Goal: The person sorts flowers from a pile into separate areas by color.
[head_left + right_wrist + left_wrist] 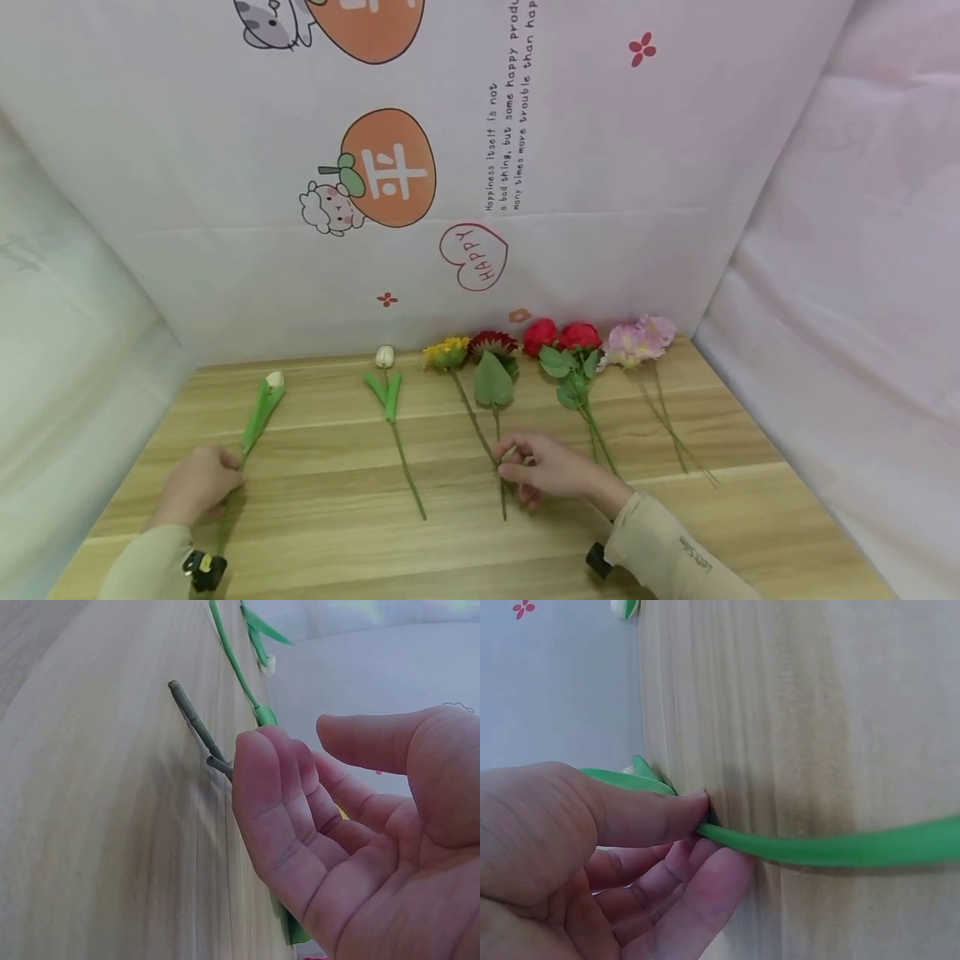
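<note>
At the left, my left hand [198, 483] pinches the green stem of a white tulip [262, 410] between thumb and fingers. In the left wrist view the stem [840, 850] runs out to the right of the fingertips. My right hand [551, 468] is by the lower stems of a yellow flower [447, 353] and a dark red flower [493, 343]. In the right wrist view its fingers are loosely bent, with the thumb apart from them and nothing between. Two brown-green stem ends [191, 716] show beyond those fingertips.
A second white tulip [392, 400] lies between my hands on the wooden table [322, 500]. Red flowers [579, 337] and pink flowers [633, 342] lie along the back right. White printed cloth [585, 167] rises behind the table and at both sides.
</note>
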Motion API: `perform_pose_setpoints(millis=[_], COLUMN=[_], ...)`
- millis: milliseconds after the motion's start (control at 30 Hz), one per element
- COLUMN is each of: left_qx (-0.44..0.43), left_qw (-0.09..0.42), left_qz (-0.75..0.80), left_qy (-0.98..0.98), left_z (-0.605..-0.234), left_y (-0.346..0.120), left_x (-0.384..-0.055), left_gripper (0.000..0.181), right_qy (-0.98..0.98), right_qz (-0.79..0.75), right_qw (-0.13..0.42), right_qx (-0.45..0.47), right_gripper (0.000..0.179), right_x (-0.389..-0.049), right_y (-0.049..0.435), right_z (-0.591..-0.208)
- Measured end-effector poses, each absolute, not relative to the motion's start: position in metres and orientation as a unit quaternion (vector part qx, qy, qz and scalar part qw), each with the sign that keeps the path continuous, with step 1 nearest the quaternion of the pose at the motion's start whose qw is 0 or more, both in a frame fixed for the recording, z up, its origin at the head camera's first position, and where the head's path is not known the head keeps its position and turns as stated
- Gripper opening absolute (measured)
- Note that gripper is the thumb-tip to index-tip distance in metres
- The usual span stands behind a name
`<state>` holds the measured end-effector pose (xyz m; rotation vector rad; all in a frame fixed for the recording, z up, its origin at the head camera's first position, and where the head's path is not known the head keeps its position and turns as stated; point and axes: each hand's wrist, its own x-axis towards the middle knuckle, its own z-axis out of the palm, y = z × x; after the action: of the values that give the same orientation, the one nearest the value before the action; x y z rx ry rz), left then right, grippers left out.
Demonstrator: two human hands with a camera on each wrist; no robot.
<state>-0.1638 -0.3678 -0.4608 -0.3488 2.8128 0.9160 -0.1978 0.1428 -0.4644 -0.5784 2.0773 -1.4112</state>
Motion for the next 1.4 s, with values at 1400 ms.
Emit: perform_pose_setpoints(millis=[1400], left_qx=[-0.113], left_qw=[0.094], left_qz=[0.321], left_qy=[0.935], left_z=[-0.4597], left_y=[-0.3674], left_x=[-0.1663], left_gripper=[0.017], right_qy=[0.768], right_qz=[-0.520], right_qw=[0.294], right_qx=[-0.231], right_gripper=[0.028], right_x=[-0.1929], right_y=[0.1403], right_z=[-0.4683])
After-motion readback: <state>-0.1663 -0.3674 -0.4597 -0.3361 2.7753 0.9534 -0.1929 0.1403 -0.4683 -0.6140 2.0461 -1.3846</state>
